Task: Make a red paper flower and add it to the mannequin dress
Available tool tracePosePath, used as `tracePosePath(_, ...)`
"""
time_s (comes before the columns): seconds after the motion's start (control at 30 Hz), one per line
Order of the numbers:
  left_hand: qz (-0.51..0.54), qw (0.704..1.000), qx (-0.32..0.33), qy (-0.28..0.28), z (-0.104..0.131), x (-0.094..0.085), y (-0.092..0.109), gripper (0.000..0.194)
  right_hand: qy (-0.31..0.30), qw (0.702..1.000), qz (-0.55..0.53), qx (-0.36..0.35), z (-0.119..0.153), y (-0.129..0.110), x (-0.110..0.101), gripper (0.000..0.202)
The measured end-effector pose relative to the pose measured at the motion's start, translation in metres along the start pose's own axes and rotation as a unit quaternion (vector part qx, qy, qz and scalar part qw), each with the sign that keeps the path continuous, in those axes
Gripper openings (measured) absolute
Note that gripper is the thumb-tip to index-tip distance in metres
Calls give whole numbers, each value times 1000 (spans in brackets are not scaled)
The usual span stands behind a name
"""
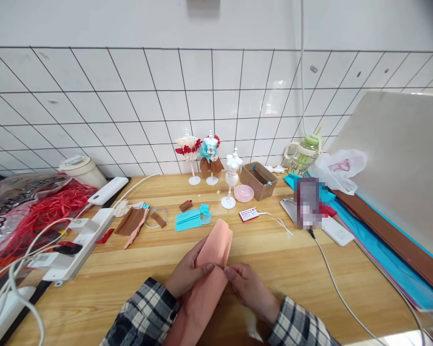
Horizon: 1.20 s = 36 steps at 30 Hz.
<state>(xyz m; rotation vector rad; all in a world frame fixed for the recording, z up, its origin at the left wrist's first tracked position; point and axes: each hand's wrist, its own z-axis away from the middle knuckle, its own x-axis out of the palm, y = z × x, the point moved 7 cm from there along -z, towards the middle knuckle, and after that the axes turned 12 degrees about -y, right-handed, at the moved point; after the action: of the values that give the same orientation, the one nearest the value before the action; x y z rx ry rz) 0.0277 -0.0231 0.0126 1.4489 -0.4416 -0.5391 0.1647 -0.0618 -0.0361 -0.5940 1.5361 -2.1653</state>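
A long salmon-pink sheet of crepe paper [206, 303], folded lengthwise, slants up from the table's front edge. My left hand [186, 270] is closed on it from the left, thumb lying across the front. At the right edge, my right hand [251, 287] pinches the paper between thumb and fingertips, close to the left thumb. The paper's upper end bulges into a loose fold above both hands. Beyond it lie cut turquoise paper pieces [188, 219] and a small brown folded piece [185, 205]. A bare white mini dress form [233, 166] stands farther back.
Two dressed mini forms [192, 180] stand near the wall, beside a pink bowl [244, 193] and a cardboard box [259, 180]. At left are a power strip [90, 240] and red shredded paper [70, 197]. A phone [308, 204] with its cable lies right.
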Motion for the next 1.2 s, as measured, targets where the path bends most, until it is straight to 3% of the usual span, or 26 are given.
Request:
tracePosePath(0.53,12,1000,-1,-6,0,-1,-4,74,10,999,20,40,3,3,2,56)
tracePosePath(1.2,-2,1000,-8,7,-1,-2,-11,74,-18,993,-89,75,6,6,3,49)
